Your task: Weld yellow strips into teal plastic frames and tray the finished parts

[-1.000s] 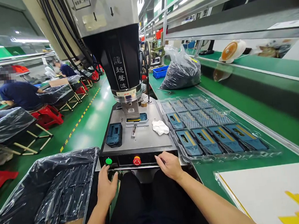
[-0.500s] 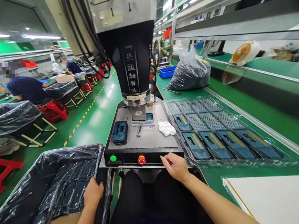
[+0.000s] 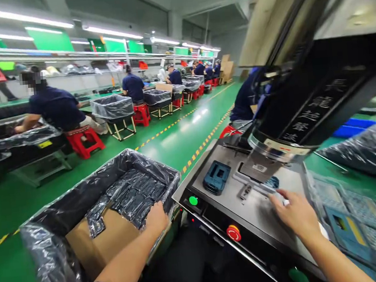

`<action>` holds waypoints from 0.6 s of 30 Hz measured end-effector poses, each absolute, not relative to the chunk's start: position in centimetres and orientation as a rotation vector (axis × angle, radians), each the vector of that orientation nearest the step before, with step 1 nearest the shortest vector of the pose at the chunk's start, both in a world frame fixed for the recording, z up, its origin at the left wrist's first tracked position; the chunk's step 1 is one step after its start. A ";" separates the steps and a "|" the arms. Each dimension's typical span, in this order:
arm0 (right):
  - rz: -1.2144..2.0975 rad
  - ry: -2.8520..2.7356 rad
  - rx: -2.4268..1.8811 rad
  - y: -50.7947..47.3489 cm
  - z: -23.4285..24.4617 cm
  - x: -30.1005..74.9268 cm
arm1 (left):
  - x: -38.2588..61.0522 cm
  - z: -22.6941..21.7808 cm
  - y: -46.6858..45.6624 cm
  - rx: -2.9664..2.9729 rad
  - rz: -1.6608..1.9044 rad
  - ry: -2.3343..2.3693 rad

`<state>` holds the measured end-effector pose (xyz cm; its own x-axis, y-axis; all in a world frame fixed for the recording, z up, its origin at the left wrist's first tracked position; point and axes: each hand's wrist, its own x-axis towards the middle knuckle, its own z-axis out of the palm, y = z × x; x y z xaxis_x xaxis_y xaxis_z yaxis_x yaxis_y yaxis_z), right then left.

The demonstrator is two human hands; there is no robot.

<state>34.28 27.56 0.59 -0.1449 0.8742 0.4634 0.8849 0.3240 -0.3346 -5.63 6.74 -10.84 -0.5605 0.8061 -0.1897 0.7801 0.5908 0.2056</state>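
My left hand reaches into the plastic-lined cardboard box at my left, fingers curled down over the dark blue parts stacked inside; what it grips is hidden. My right hand lies on the steel bed of the ultrasonic welder, fingers stretched toward the blue part seated in the fixture under the black horn. Another dark blue part rests on the bed's left side.
A green button and a red stop button sit on the welder's front. A clear tray of blue parts lies at right. Other seated people work at lined boxes across the green aisle.
My head has turned left and tilted. My left hand went from the welder's front edge into the box. My right hand left the front edge and moved up onto the bed toward the fixture.
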 end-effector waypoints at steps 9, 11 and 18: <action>-0.203 -2.225 -1.820 33.1 0.5 32.4 | -5.7 -11.0 6.7 1.269 0.254 2.525; -0.214 -2.256 -1.865 33.4 0.8 32.0 | -5.7 -11.1 6.7 1.268 0.256 2.524; -0.382 -2.264 -1.954 33.3 2.3 31.1 | -5.8 -11.3 6.8 1.270 0.240 2.510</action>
<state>31.12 33.34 2.27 -0.1551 0.9535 0.2583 0.9855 0.1311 0.1077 -5.77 6.84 -11.34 -0.5555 0.8062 -0.2035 0.7529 0.5916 0.2883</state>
